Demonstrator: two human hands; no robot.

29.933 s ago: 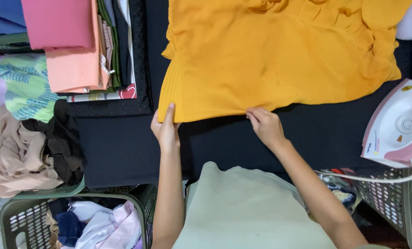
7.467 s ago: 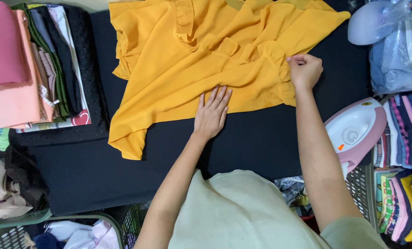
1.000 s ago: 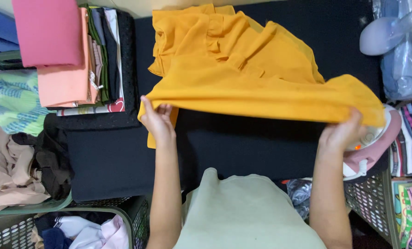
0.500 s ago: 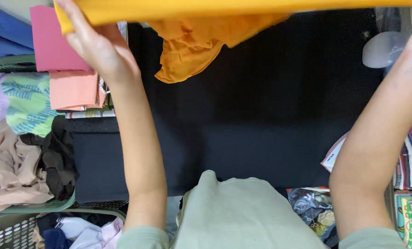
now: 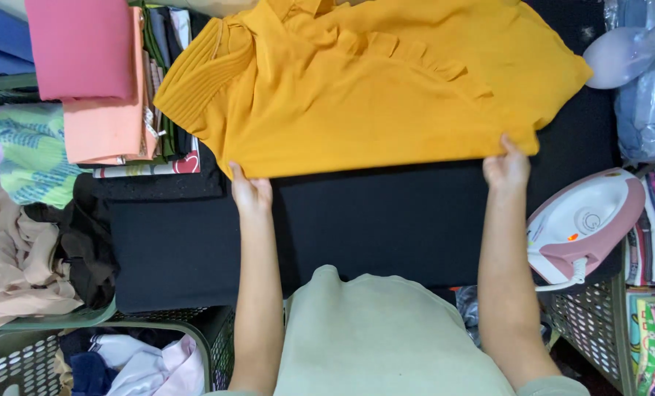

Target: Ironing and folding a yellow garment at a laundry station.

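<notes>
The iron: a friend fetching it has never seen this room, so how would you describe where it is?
Start at the black ironing surface where the yellow garment lies. At its right edge, beside the right hand, the iron rests over a plastic basket. It is the only hard, white-and-pink thing among cloth.

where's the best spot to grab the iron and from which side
Judging by its pose, take the pink and white iron by its pink handle, coming from above on the right-hand side. It lies on the black surface at its right edge, body facing up, cord trailing toward the basket. The right hand, holding the yellow garment, is nearest.
</notes>
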